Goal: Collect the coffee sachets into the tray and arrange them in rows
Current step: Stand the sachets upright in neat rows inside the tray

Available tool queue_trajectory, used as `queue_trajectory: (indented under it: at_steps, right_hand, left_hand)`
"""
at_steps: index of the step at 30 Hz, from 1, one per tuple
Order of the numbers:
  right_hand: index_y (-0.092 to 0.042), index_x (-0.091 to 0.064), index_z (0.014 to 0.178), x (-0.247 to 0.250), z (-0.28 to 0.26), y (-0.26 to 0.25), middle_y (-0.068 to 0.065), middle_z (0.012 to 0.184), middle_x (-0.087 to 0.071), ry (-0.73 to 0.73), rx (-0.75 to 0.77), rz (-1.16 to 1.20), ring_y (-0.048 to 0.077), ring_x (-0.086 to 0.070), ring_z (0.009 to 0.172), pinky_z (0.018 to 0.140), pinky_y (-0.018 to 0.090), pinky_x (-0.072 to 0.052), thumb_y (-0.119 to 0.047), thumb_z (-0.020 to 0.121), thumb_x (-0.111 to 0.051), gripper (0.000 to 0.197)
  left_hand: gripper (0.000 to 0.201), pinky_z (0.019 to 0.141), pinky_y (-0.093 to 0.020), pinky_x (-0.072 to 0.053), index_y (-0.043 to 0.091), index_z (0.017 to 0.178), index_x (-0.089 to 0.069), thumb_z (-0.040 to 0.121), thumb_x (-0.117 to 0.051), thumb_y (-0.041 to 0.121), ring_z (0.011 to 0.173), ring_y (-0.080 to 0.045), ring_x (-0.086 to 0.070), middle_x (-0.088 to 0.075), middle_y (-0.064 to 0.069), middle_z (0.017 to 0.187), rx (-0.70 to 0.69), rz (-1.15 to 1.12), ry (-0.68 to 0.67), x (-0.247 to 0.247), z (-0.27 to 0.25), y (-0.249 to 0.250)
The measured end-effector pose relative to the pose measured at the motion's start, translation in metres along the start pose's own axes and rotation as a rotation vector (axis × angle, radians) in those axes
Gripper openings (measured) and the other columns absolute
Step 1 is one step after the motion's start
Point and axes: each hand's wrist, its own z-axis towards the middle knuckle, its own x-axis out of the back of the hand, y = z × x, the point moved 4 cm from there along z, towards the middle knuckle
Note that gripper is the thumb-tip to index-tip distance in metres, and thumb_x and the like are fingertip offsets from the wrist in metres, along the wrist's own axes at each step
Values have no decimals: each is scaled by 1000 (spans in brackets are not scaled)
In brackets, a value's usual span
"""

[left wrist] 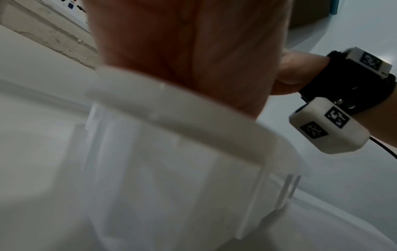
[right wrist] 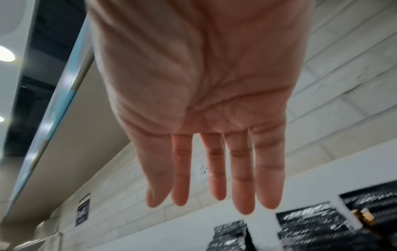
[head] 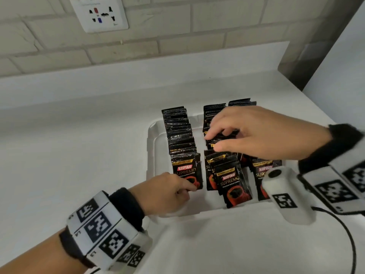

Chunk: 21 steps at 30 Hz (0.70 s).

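Coffee sachets (head: 182,139): glossy black foil packets with crimped top edges and red-and-gold print, standing on edge in three front-to-back rows inside a white tray (head: 153,135) of matt moulded plastic with a rounded rim, set on a smooth white counter (head: 79,155). Front sachets of the middle row (head: 230,182) lean forward, out of line with those behind. Left hand (head: 167,191): wrist low at the tray's near left corner, fingers curled, fingertips pinching the lower edge of the front sachet (head: 187,175) of the left row. Right hand (head: 256,133): palm down above the middle and right rows, fingers spread and nearly straight, gripping nothing; whether its fingertips touch the sachet tops cannot be told. Right-wrist view confirms the straight fingers (right wrist: 242,178). Both wrists carry black bands and white blocks with square black-and-white markers. Backdrop: pale brick-pattern wall with a white socket plate (head: 98,14).
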Motion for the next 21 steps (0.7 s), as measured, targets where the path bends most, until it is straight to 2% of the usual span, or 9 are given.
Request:
queue_trajectory:
  at_steps: [3, 6, 10, 13, 16, 17, 19, 21]
  right_hand:
    - [-46, -59, 104, 4, -15, 9, -25, 114, -51, 16, -43, 81, -4, -52, 100, 87, 21, -45, -50, 74, -49, 32]
    - [-48, -61, 96, 5, -28, 16, -26, 107, -55, 50, -62, 170, -7, -54, 98, 86, 21, -47, -51, 70, -51, 28]
    - [-47, -64, 91, 6, -42, 29, -27, 104, -58, 125, -104, 255, -7, -56, 95, 83, 27, -49, -51, 67, -55, 26]
    - [-47, -66, 89, 4, -52, 41, -20, 101, -63, 157, -178, 289, -6, -58, 90, 79, 26, -50, -49, 67, -55, 24]
    - [-55, -61, 90, -6, -63, 51, -24, 90, -65, 142, -244, 323, -9, -59, 82, 73, 15, -48, -45, 70, -59, 22]
    - [-53, -63, 88, -10, -66, 54, -29, 87, -64, 139, -265, 363, -11, -59, 79, 71, 10, -46, -40, 73, -61, 20]
    - [-48, -63, 90, -17, -70, 60, -33, 91, -63, 160, -294, 471, -12, -60, 83, 73, 9, -46, -28, 78, -64, 23]
    - [-42, -60, 98, -20, -71, 65, -24, 98, -66, 230, -327, 594, -9, -61, 91, 80, 12, -49, -23, 78, -65, 29]
  left_hand:
    - [37, 65, 8, -28, 26, 131, -53, 96, -43, 18, 94, 4, -49, -60, 8, 125, -16, 21, -1, 0, 0, 1]
    - [35, 64, 7, -28, 23, 128, -56, 96, -44, 17, 80, 15, -39, -62, 7, 121, -32, 22, -27, -1, -2, 4]
    - [33, 66, 4, -32, 23, 121, -62, 93, -46, 16, 63, 17, -47, -60, 15, 95, -25, 18, -61, -1, -7, 7]
    - [31, 66, 2, -35, 25, 119, -63, 93, -47, 17, 66, 16, -48, -58, 16, 91, 2, 6, -83, -3, -9, 5]
    - [30, 63, 1, -34, 25, 117, -64, 94, -47, 15, 63, 17, -51, -57, 20, 86, 16, -33, -82, -4, -12, 4]
    - [29, 61, 1, -34, 24, 115, -64, 94, -47, 14, 62, 19, -50, -57, 22, 81, 16, -49, -89, -4, -14, 4]
    - [29, 60, 0, -34, 24, 111, -66, 93, -48, 10, 63, 19, -51, -56, 25, 74, 23, -96, -101, -2, -18, 6]
    - [28, 62, -3, -39, 27, 102, -67, 92, -50, 7, 66, 14, -56, -62, 29, 70, 15, -216, -60, 6, -23, 10]
